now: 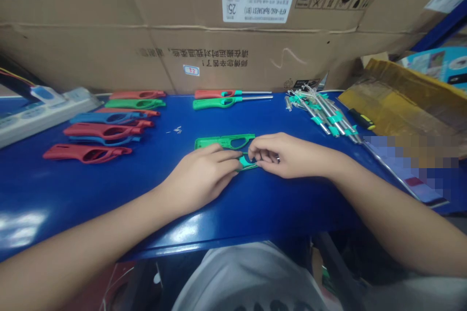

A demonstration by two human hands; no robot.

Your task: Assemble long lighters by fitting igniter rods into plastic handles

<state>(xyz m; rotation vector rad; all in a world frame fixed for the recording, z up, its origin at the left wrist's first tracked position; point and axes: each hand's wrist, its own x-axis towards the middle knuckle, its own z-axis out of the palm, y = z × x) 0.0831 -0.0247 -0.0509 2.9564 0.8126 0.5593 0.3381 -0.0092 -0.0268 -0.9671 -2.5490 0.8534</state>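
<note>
On the blue table, my left hand [204, 175] lies over a green plastic shell half [248, 166], its fingers pressed on the shell's left part. At the shell's right end is my right hand [279, 155], with thumb and fingers curled together; a small shiny metal bit shows between the fingers. A turquoise piece sits in the shell between my two hands. Just behind lies another green shell half [219, 141], hollow side up. How much of the nearer shell lies under my left hand is hidden.
Red, green and blue lighter shells [98, 131] lie at the left, beside a white power strip [22, 124]. Small pins [177, 130] lie mid-table. Two lighters with metal tubes [233, 99] are at the back. Metal tubes with turquoise parts [328, 112] are piled right, near a yellow-handled tool [362, 119].
</note>
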